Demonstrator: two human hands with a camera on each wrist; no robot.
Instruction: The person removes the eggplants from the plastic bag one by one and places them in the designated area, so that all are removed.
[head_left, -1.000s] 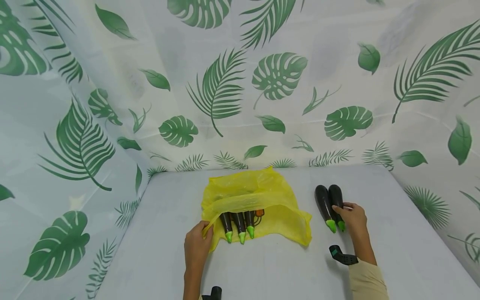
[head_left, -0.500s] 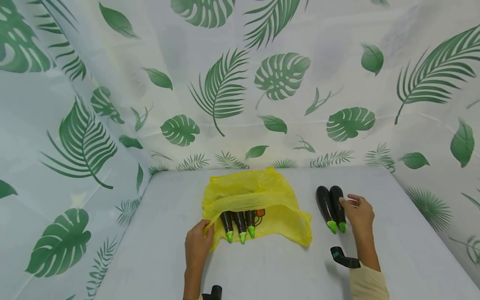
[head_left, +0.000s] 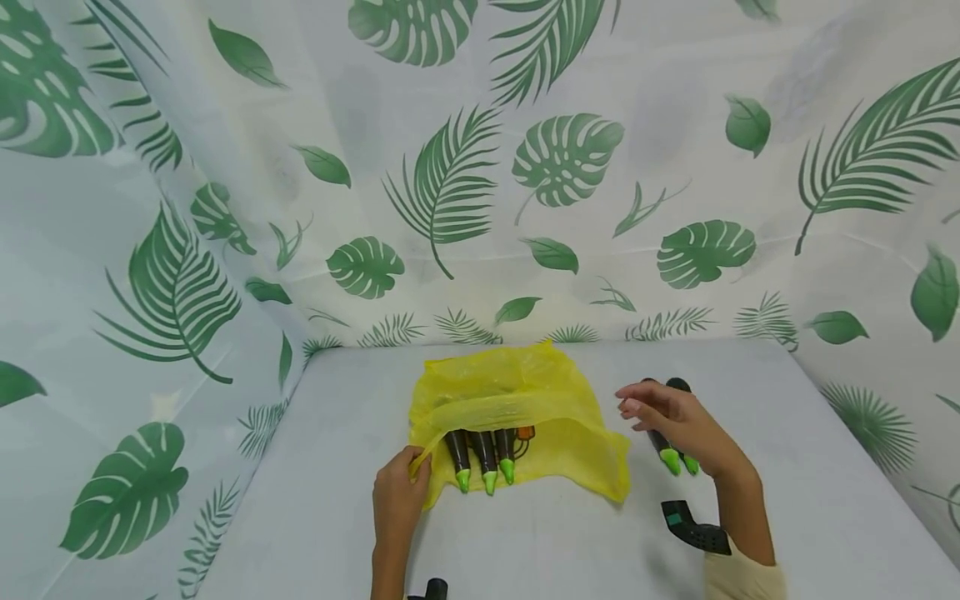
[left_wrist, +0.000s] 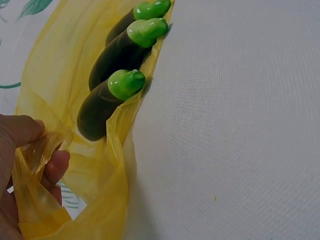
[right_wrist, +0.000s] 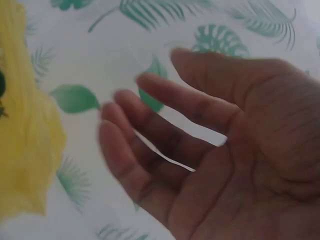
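A yellow plastic bag (head_left: 517, 412) lies on the table with its mouth toward me. Three dark eggplants with green stem ends, one of them a middle eggplant (head_left: 483, 450), show inside it. At the bag's left edge my left hand (head_left: 400, 497) pinches the thin plastic between thumb and fingers, seen closely in the left wrist view. My right hand (head_left: 678, 421) is raised with loosely bent fingers and holds nothing. Behind it, two more eggplants (head_left: 670, 461) lie side by side, partly hidden by the hand.
A small orange item (head_left: 527, 432) with dark loops is partly visible in the bag, beside the eggplants. The white table (head_left: 555, 550) ends at a leaf-patterned cloth wall (head_left: 480, 208) behind and at the sides.
My right hand has let go of the right-hand eggplant of the outside pair, then risen and swung left toward the bag. My left hand still pinches the bag's edge.
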